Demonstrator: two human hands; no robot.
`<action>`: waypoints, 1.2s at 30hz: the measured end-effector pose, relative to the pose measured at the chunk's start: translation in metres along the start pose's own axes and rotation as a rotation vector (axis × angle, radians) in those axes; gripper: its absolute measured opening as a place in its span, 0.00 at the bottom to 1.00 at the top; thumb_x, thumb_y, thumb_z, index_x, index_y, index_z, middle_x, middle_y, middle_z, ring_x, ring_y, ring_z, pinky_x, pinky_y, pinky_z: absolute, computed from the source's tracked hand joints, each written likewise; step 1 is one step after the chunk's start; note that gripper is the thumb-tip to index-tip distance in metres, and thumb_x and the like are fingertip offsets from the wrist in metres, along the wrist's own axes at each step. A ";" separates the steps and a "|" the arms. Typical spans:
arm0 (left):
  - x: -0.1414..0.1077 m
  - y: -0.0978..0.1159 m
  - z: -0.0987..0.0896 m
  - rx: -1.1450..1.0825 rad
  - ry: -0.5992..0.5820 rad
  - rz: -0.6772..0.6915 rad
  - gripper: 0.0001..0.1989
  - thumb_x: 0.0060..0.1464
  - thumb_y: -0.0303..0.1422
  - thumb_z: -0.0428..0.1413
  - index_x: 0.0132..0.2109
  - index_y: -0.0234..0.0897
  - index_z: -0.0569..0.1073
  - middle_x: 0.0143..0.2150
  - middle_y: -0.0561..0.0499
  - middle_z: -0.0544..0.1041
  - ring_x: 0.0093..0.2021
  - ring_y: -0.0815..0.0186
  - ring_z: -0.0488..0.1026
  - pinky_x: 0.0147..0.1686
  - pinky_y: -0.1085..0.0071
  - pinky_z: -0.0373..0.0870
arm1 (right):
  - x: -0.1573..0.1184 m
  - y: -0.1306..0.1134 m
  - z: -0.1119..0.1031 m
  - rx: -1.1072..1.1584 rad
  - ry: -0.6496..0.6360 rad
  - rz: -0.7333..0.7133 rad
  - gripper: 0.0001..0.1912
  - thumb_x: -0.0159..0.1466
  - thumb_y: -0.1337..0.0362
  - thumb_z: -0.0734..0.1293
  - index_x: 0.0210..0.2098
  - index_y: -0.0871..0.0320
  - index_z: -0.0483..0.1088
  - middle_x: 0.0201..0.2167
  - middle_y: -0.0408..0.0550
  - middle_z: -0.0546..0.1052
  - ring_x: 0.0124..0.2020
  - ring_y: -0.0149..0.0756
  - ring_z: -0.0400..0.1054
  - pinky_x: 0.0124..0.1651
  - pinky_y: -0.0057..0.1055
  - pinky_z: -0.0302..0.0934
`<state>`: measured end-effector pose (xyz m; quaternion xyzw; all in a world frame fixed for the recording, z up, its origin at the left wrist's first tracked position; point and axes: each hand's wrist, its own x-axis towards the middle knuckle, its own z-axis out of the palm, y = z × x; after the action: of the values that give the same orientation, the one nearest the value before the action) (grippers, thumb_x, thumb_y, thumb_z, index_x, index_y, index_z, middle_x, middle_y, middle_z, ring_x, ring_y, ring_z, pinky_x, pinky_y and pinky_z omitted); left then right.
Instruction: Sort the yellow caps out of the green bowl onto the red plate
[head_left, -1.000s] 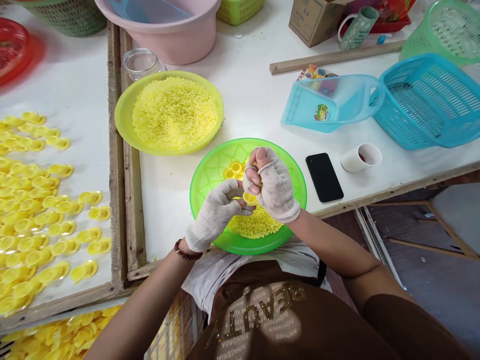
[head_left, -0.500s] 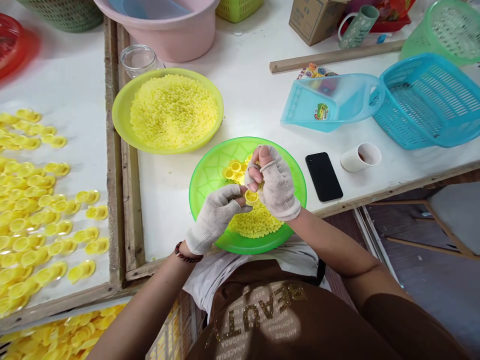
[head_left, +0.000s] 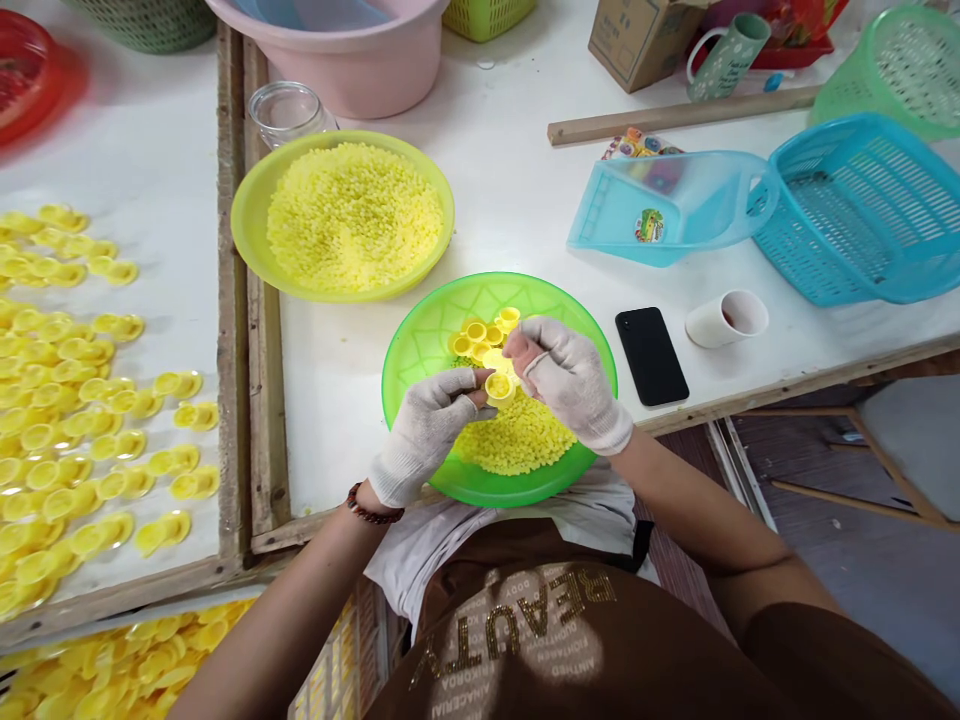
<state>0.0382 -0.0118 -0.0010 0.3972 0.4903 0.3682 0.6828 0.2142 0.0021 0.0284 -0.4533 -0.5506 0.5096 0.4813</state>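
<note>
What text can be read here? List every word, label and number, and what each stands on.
"BEAUTY": gold studded letters, upside down in this view, on the brown shirt.
Smaller lettering around it on the shirt: too blurred to read.
Sticker on the blue plastic scoop: too small to read.
Marks on the green mug: too small to read.

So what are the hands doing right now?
Left hand, gloved, holding a small yellow cup. Right hand close beside it, above the green plate. Nothing blocking them.
</note>
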 end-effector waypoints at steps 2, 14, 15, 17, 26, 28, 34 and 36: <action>-0.001 0.001 -0.001 0.011 -0.006 -0.001 0.12 0.49 0.34 0.68 0.42 0.35 0.84 0.44 0.49 0.82 0.40 0.64 0.79 0.46 0.64 0.83 | -0.004 0.002 -0.005 -0.185 -0.099 -0.022 0.11 0.70 0.58 0.66 0.34 0.57 0.71 0.25 0.40 0.69 0.27 0.28 0.62 0.31 0.27 0.59; -0.005 0.005 0.000 -0.106 -0.046 -0.010 0.16 0.52 0.40 0.68 0.43 0.33 0.83 0.43 0.46 0.82 0.42 0.62 0.79 0.48 0.63 0.81 | -0.015 0.011 -0.012 -0.157 -0.148 0.177 0.15 0.71 0.52 0.65 0.36 0.57 0.71 0.22 0.38 0.64 0.21 0.27 0.56 0.25 0.27 0.53; -0.006 0.007 0.000 -0.088 -0.063 0.003 0.17 0.52 0.41 0.68 0.42 0.32 0.83 0.42 0.46 0.82 0.42 0.62 0.79 0.48 0.63 0.81 | -0.017 0.012 -0.010 -0.160 -0.161 0.190 0.15 0.71 0.52 0.65 0.36 0.57 0.71 0.21 0.38 0.64 0.21 0.27 0.56 0.24 0.27 0.52; -0.007 0.010 -0.002 -0.040 -0.077 0.036 0.17 0.51 0.42 0.68 0.41 0.31 0.82 0.41 0.46 0.81 0.41 0.61 0.79 0.47 0.63 0.80 | -0.020 0.013 -0.004 -0.077 -0.154 0.244 0.14 0.71 0.52 0.65 0.37 0.57 0.70 0.21 0.37 0.64 0.20 0.26 0.55 0.22 0.26 0.50; -0.013 0.000 -0.008 0.012 0.008 0.107 0.19 0.48 0.36 0.70 0.45 0.33 0.77 0.40 0.47 0.79 0.38 0.66 0.76 0.40 0.69 0.77 | -0.003 -0.004 0.026 0.389 0.089 0.073 0.13 0.71 0.49 0.66 0.40 0.52 0.65 0.22 0.34 0.61 0.18 0.24 0.53 0.22 0.25 0.51; -0.012 -0.003 -0.004 -0.038 -0.037 0.090 0.18 0.48 0.36 0.70 0.44 0.33 0.76 0.40 0.48 0.78 0.40 0.66 0.75 0.41 0.68 0.78 | 0.003 -0.004 0.030 0.426 0.098 0.061 0.15 0.70 0.48 0.66 0.40 0.52 0.65 0.22 0.34 0.61 0.18 0.25 0.54 0.23 0.26 0.53; -0.008 -0.004 0.001 -0.058 -0.040 0.061 0.19 0.47 0.38 0.71 0.41 0.33 0.75 0.38 0.50 0.77 0.35 0.68 0.75 0.38 0.70 0.77 | 0.007 -0.002 0.028 0.561 0.101 0.153 0.15 0.70 0.48 0.66 0.41 0.52 0.64 0.21 0.33 0.59 0.17 0.24 0.50 0.22 0.25 0.51; -0.006 -0.004 0.002 -0.047 -0.035 0.047 0.19 0.47 0.38 0.71 0.40 0.33 0.75 0.36 0.51 0.77 0.34 0.69 0.75 0.37 0.71 0.77 | 0.008 -0.004 0.027 0.588 0.101 0.149 0.14 0.70 0.49 0.66 0.40 0.52 0.64 0.21 0.33 0.58 0.17 0.24 0.49 0.22 0.25 0.50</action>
<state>0.0385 -0.0195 -0.0018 0.3990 0.4602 0.3887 0.6913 0.1868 0.0063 0.0328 -0.3582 -0.3200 0.6580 0.5799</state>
